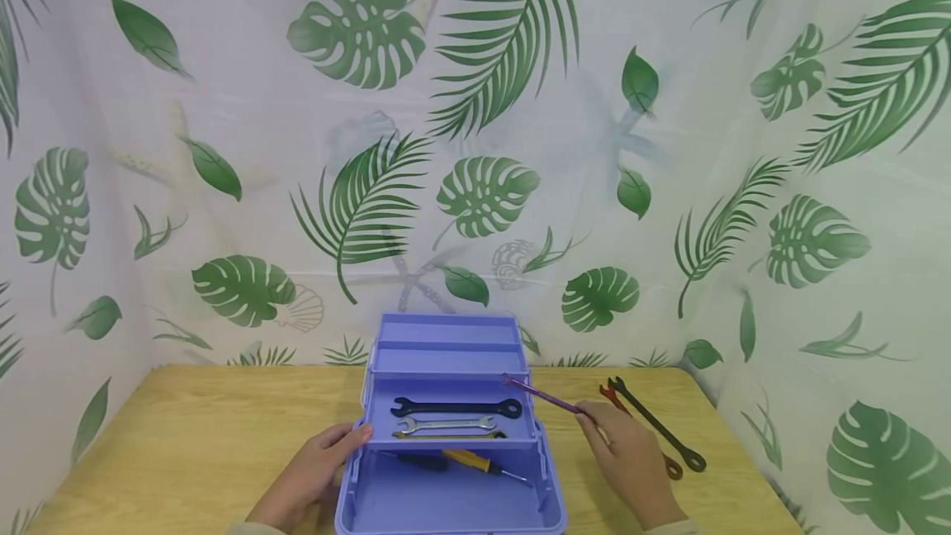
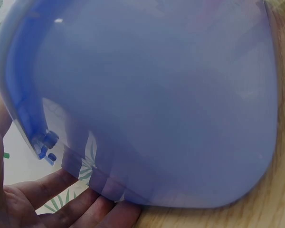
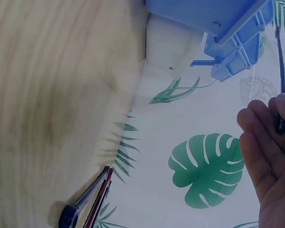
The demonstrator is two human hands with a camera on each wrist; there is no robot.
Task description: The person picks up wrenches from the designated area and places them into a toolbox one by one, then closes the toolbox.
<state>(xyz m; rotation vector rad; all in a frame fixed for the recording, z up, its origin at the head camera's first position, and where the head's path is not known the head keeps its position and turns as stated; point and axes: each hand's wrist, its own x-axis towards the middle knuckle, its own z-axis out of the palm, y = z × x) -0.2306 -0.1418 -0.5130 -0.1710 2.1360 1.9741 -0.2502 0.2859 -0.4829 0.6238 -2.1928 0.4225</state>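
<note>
A blue-purple plastic toolbox (image 1: 449, 502) stands on the table with its stepped trays raised. At its left side my left hand (image 1: 315, 465) holds the box, thumb at the corner of the lower tray and fingers along the outer wall. To the right of the box, my right hand (image 1: 627, 452) pinches a purple wrench (image 1: 546, 396) near one end, its other end over the tray's right edge. In the tray lie a black wrench (image 1: 456, 409), a silver wrench (image 1: 449, 423) and a yellowish wrench (image 1: 446, 435).
Below the tray, a yellow-handled screwdriver (image 1: 468, 461) and a dark-handled tool (image 1: 423, 461) lie in the box. On the table (image 1: 223, 428), right of my right hand, are a black wrench (image 1: 657, 423) and a red-orange wrench (image 1: 673, 467). A leaf-patterned curtain (image 1: 520, 246) hangs behind.
</note>
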